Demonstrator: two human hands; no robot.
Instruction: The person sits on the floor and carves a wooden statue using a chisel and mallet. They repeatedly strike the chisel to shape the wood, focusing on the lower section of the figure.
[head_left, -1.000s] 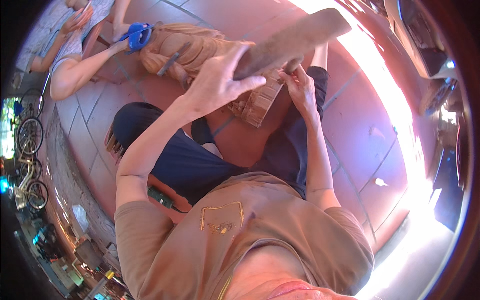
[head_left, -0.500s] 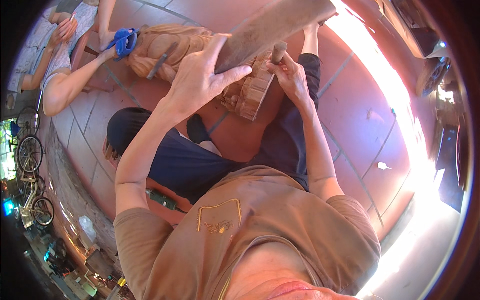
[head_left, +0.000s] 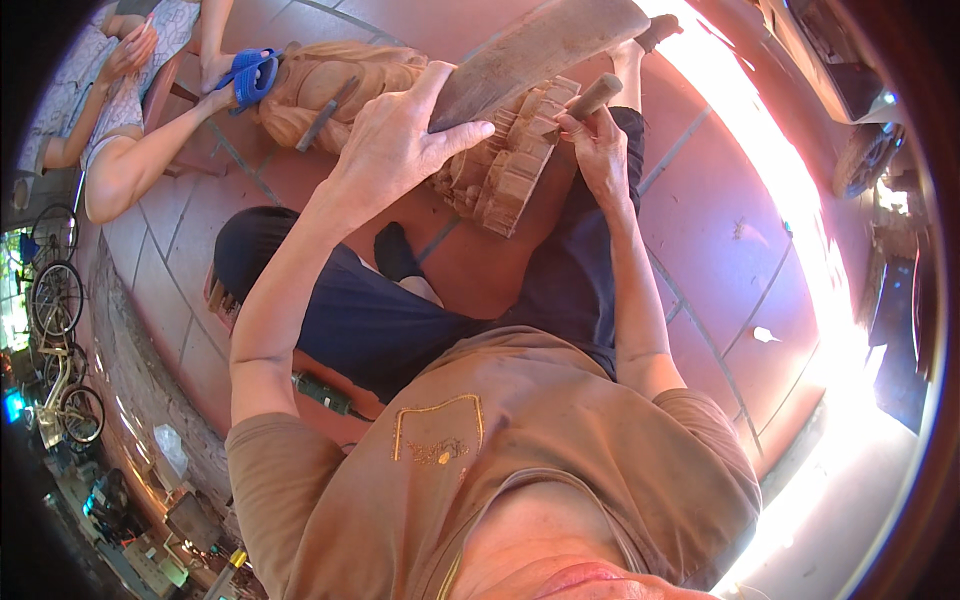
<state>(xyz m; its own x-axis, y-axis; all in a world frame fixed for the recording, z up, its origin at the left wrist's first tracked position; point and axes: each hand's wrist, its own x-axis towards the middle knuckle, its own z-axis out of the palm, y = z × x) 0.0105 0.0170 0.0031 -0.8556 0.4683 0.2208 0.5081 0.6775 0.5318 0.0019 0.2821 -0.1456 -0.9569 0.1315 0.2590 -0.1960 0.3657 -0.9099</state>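
Shifted apart since half a second ago: long wooden board (head_left: 545, 62) and short round handle (head_left: 597, 94), with more of the carved wooden piece (head_left: 508, 188) bare between them. Find that piece just past 12 o'clock, on the inner side of the right leg (head_left: 575, 258), touching or not being unclear, and partly covered by the board. Note the left hand (head_left: 385, 145) at 11 o'clock, gripping the board's near end, thumb on one side, other fingers partly hidden; cannot tell how tightly. Note the right hand (head_left: 601, 158) at 1 o'clock, fingers pinched narrow around the handle, butt tipped toward 1 o'clock; cannot see whether any blade meets the wood. Judging by this pose, probably tapping work: keep the handle steady, line the board square to the butt, and favour short, even strokes. Keep the right-hand fingers below the butt, out of the board's path. Brace the carved piece before each tap to avoid skidding or chipped ridges. Swing clear of the larger carving (head_left: 388, 68) at 11 o'clock, with a grey tool (head_left: 329, 116) lying across it.
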